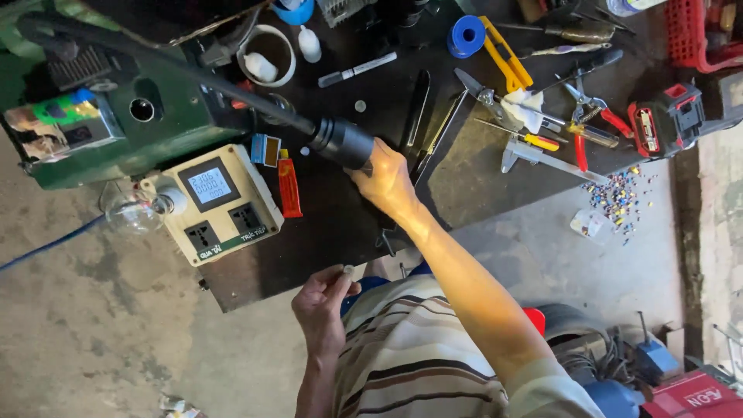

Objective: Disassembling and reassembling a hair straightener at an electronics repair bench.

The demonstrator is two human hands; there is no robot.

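Striped shirt cloth (418, 356) fills the near edge of the view, and just left of it the left hand (321, 302) is curled by the person's chest, its fingertips pinched together on a small pale piece (348, 270) too small to identify. Far to the left, on the dark bench (340, 224), stands a green machine (116, 116), and near it a cream meter box (217, 203) with a lit screen and sockets, a clear glass bulb (133, 214) at its left side. An orange tube (289, 188) lies just right of the box. A black hose (155, 66) runs from far left, over the green machine, down to a black cylindrical nozzle (344, 143); its long axis slants from far left toward near right. The right hand (387, 182), reaching away from the body, is clamped on the nozzle's near-right end, so this hand is on it while the left stays well apart, nearer the body. Farther right lie a blue tape roll (467, 35), red-handled pliers (592, 128) and scattered coloured beads (619, 200).
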